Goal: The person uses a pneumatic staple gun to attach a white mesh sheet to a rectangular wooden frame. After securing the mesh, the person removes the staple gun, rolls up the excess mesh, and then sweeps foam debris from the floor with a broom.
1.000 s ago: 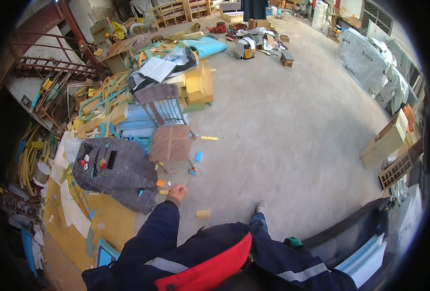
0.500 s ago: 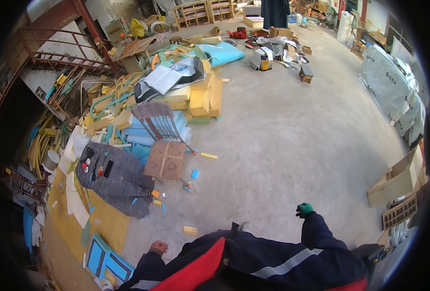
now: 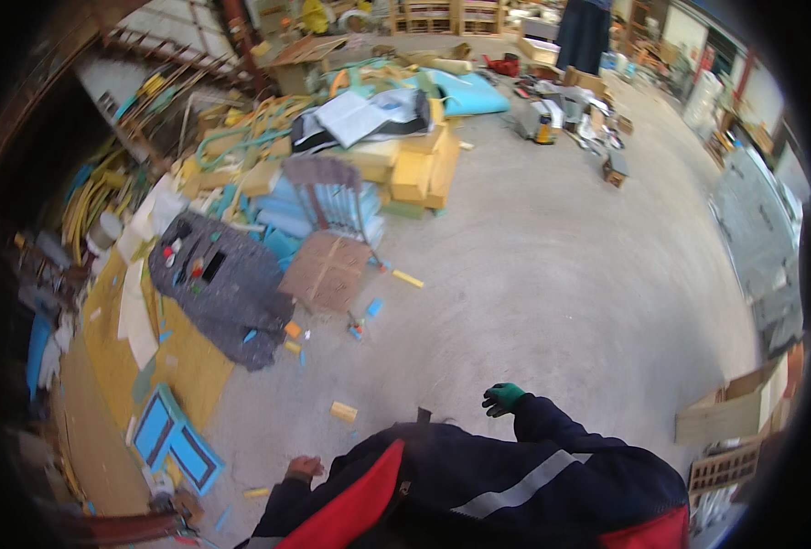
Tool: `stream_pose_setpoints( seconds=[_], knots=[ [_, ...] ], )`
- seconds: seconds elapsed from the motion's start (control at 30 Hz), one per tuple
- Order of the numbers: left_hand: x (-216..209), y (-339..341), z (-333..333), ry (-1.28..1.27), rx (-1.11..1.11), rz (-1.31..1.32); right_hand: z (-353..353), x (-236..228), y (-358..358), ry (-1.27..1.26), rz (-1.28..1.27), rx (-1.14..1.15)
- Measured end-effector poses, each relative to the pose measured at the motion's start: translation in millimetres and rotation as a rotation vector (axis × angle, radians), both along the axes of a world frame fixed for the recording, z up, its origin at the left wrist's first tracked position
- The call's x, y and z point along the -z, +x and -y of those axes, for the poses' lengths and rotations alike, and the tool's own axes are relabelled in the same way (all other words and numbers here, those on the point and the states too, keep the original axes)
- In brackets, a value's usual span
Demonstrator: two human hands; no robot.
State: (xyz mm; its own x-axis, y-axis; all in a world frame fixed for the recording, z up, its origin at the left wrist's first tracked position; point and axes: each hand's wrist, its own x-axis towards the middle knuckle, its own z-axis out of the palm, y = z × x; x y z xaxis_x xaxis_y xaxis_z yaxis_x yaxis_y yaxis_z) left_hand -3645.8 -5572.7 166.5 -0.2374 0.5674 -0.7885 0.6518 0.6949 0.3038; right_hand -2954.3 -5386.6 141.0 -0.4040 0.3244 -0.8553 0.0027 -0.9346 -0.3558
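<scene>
My bare left hand (image 3: 306, 468) hangs low at my left side with its fingers loosely apart, holding nothing. A green and black glove covers my right hand (image 3: 502, 399), which is held out in front of my body over the concrete floor; its fingers are partly bent and apart, with nothing in them. Neither hand touches anything. Nearest my left hand are a yellow foam block (image 3: 343, 412) on the floor and a blue panel with dark-edged slots (image 3: 178, 441).
Ahead to the left, a padded chair (image 3: 327, 267) stands beside a dark grey cloth (image 3: 227, 279) with small items on it. Yellow foam blocks (image 3: 412, 178) and blue foam sheets are heaped behind. A wooden box (image 3: 730, 412) and wrapped panels (image 3: 757, 220) line the right side.
My view has turned, so the far end of the room sits further right and higher. My right hand has swung leftward in front of my body. The left stays low at my side.
</scene>
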Motion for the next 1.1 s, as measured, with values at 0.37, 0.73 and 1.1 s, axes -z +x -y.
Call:
stream_pose_setpoints(
  seconds=[0.37, 0.73, 1.1],
  knots=[
    [39, -95, 147, 0.379, -0.582, 0.336, 39, 47, -4, 0.486, 0.171, -0.665],
    [24, -138, 412, 0.278, -1.168, 0.127, 1, -25, -343, 0.172, 0.129, -0.579],
    [-10, 37, 504, 0.354, -1.642, 0.148, -133, 14, -626, 0.319, 0.299, -1.125]
  ],
)
